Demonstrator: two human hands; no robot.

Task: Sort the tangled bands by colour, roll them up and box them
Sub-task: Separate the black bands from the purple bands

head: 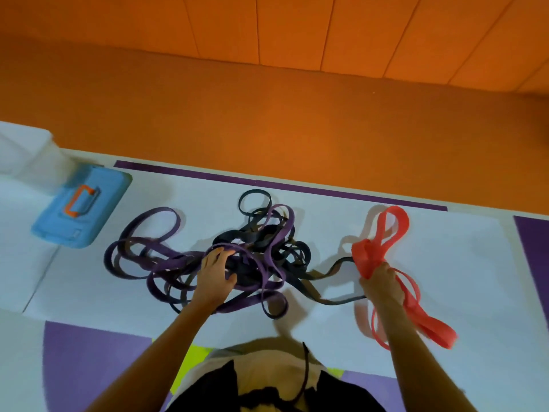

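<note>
The tangle of purple and black bands [252,257] fills the middle of the white sheet [463,263]. Its loops sprawl toward 9 o'clock, and only a narrow bare strip parts them from the blue box [98,200] at 10 o'clock. The left hand [215,272] rests on the tangle's near side. Toward 3 o'clock a black strand [332,272] snakes across the gap to the right hand [381,282], which grips the red bands [383,242]; their loops reach toward 1 and 5 o'clock. Bare sheet lies open at 6 o'clock between the forearms, at 7 o'clock, and far at 3 o'clock beyond the red loops.
</note>
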